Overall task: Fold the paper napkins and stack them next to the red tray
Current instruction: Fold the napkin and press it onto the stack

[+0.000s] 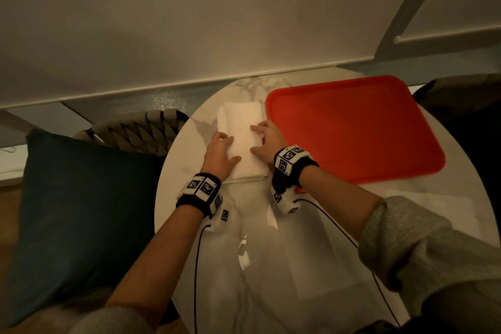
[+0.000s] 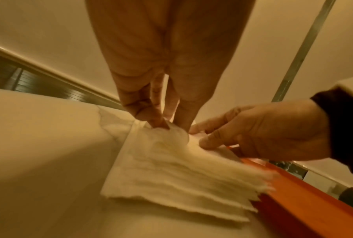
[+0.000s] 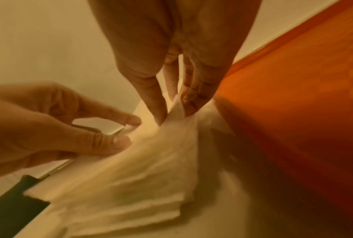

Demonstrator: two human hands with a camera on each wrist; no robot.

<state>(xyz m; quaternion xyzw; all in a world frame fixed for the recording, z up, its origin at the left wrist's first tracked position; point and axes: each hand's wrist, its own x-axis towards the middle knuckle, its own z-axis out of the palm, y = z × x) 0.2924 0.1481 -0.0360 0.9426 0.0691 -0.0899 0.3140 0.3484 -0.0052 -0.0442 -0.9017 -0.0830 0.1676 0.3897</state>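
Stacking step in hand: right hand (image 3: 177, 90) grip pinches the top white folded paper napkin (image 1: 245, 141); left hand (image 1: 220, 153) grip pinches its far edge on the stack beside the red plastic tray (image 1: 352, 127); next, square edges, release.

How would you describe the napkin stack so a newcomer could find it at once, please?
On the round marble table, find the red tray. Along its left edge lies the napkin stack, under both hands: the only white layered paper pile there.

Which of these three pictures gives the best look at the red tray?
The head view: it shows the whole red tray on the round table, with the napkin stack beside its left edge. The left wrist view catches only a strip of rim, and the right wrist view a blurred close-up of one side.
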